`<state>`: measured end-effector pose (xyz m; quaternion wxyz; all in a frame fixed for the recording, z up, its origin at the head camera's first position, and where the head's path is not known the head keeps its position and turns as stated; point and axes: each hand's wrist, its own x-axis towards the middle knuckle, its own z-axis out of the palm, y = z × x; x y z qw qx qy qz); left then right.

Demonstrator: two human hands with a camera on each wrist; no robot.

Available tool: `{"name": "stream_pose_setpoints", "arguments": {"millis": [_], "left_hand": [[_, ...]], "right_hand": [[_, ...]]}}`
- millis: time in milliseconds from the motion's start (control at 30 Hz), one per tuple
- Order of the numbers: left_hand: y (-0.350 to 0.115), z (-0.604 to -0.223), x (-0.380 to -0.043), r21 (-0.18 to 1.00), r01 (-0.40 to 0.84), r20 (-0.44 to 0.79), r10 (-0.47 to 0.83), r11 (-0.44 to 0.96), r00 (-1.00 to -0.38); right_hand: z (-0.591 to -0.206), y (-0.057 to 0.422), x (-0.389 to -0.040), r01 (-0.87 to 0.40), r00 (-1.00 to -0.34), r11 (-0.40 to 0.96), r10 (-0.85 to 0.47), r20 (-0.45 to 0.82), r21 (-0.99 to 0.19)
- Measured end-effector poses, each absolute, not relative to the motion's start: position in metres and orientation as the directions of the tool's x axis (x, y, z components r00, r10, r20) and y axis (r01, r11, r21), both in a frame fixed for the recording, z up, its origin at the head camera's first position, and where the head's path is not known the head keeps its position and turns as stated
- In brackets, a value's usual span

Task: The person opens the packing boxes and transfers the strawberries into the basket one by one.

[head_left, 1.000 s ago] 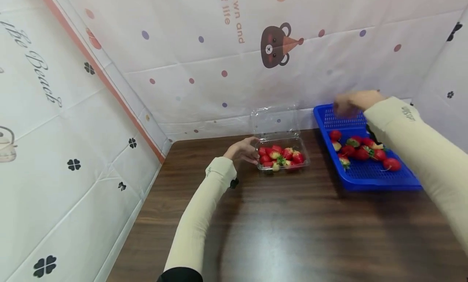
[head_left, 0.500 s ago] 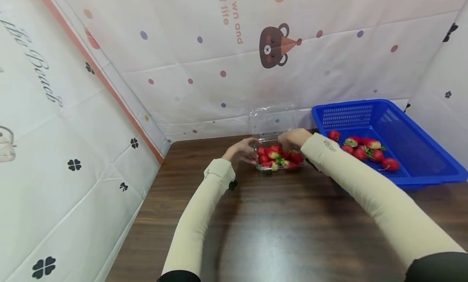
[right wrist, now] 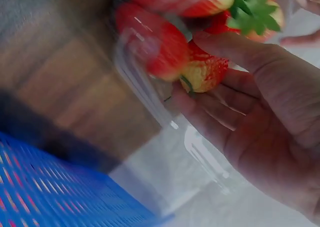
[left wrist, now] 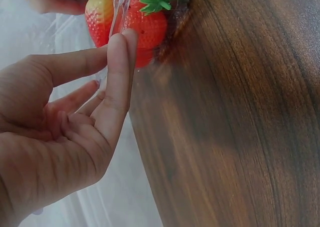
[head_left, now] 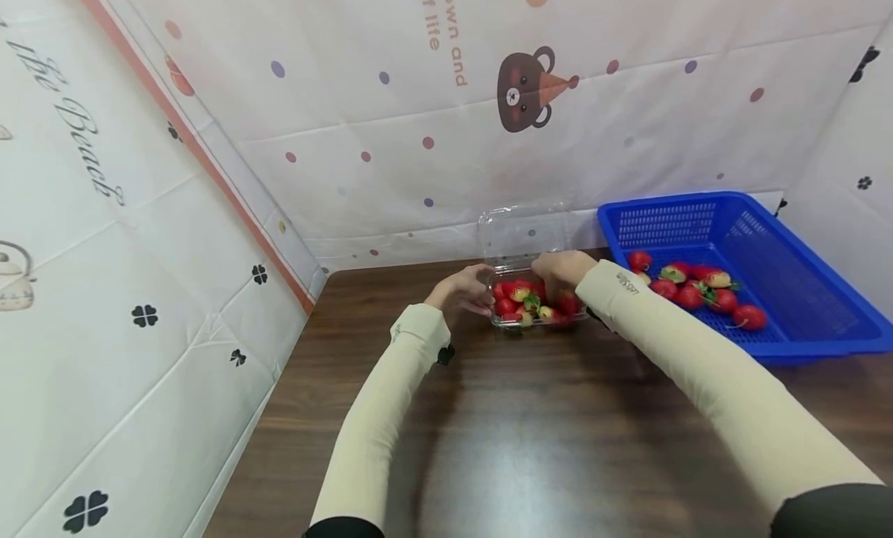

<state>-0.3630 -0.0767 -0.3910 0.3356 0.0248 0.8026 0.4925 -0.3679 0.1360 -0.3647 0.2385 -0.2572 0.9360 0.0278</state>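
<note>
A clear plastic clamshell box point(head_left: 514, 322) full of strawberries stands at the table's back, its lid point(head_left: 519, 236) raised. At its left side my left hand point(head_left: 469, 288) pinches the edge; the left wrist view shows the fingertips point(left wrist: 120, 44) at the clear rim beside strawberries point(left wrist: 150, 29). My right hand point(head_left: 563, 267) reaches into the box from the right. In the right wrist view, its thumb and fingers hold a red strawberry with a pale yellow end point(right wrist: 207, 69), among other strawberries point(right wrist: 155, 42). From the head, that held strawberry is hidden behind the hand.
To the right, a blue plastic basket point(head_left: 823, 278) holds several more strawberries point(head_left: 687, 294) on its left side. The dark wooden table point(head_left: 544, 445) reaches back to a printed white cloth wall point(head_left: 391, 189); another white cloth point(head_left: 139, 406) hangs at the left.
My right hand has moved left from above the blue basket into the clear box, then stayed there. Strawberries in the box have shifted slightly. My left hand keeps its place at the box's edge.
</note>
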Motion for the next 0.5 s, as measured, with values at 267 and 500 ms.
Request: {"name": "stream_pose_setpoints", "arguments": {"millis": [267, 500], "left_hand": [[-0.079, -0.384, -0.363, 0.819, -0.276, -0.494, 0.375, 0.502, -0.784], [-0.084, -0.383, -0.364, 0.811, -0.275, -0.498, 0.362, 0.517, -0.788]], "right_hand": [[-0.3, 0.152, -0.373, -0.491, -0.763, 0.851, -0.524, -0.379, -0.189], [-0.245, 0.214, -0.382, -0.443, -0.837, 0.892, -0.447, -0.315, -0.087]]}}
